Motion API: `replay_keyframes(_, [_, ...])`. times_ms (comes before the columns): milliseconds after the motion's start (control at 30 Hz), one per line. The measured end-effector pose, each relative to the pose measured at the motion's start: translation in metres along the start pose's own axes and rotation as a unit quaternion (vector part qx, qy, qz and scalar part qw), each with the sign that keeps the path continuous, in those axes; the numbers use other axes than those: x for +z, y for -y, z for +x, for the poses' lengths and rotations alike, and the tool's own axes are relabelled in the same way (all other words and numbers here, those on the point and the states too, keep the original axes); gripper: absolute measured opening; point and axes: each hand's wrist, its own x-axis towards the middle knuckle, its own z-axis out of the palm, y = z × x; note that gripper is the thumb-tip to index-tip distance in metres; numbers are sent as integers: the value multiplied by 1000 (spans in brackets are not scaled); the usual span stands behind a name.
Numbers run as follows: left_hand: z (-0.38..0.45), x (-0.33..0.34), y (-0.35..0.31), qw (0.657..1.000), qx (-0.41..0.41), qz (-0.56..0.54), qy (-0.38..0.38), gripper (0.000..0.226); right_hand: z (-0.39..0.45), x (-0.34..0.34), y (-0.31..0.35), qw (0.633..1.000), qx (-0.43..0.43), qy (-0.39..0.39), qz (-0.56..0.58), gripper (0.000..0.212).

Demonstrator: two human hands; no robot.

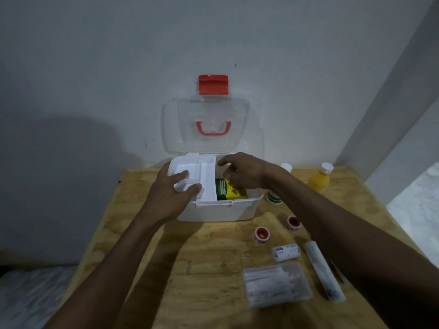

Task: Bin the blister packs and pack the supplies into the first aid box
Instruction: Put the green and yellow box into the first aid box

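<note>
- Pale wooden table (213,269) fills the lower view, with two bare forearms reaching forward across it.
- Nearest, on the right side of the table, lies a clear plastic case (276,283) holding white items that are too blurred to identify.
- Just right of the case lies a long white tube (324,271), angled away, partly under the right forearm.
- Just beyond the case lies a small white bandage roll (285,252) with blue print.
- Further back stand two small red-rimmed tape rolls (261,235), apart from each other.
- Behind them sits the white first aid box (221,211), open, its clear lid (205,128) standing upright against the wall, with a red handle and red latch.
- The left hand (171,193) grips the white inner tray (197,179), fingers curled over its near edge; the tray sits over the box's left half.
- The right hand (242,173) hovers over the box's right half, fingers loosely bent and holding nothing visible.
- A green and yellow carton (229,192) lies inside the box, under the right hand.
- Right of the box stand a white bottle (274,198) with green bands and a yellow bottle (319,181) with a white cap.
</note>
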Motion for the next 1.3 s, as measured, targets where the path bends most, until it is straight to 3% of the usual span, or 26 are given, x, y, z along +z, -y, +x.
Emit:
replay_keyframes(133, [0, 0, 1, 1000, 2, -6, -2, 60, -2, 2, 1, 992, 45, 10, 119, 56])
replay_keyframes(300, [0, 0, 0, 1000, 3, 4, 0, 59, -9, 8, 5, 981, 50, 29, 186, 58])
replay_keyframes(467, [0, 1, 0, 1000, 0, -4, -3, 65, -16, 18, 8, 984, 11, 5, 177, 56])
replay_keyframes(600, [2, 1, 0, 1000, 1, -10, -6, 66, -21, 20, 11, 987, -22, 5, 160, 66])
replay_keyframes(1100, [6, 4, 5, 1000, 6, -1, -8, 62, -16, 25, 10, 993, -38, 5, 113, 64])
replay_keyframes(1200, [6, 2, 6, 1000, 10, -5, -5, 66, -27, 18, 18, 994, -51, -40, 91, 59])
replay_keyframes(1300, [8, 1, 10, 1000, 12, -16, -11, 70, -55, 8, 20, 981, -83, -150, 88, 51])
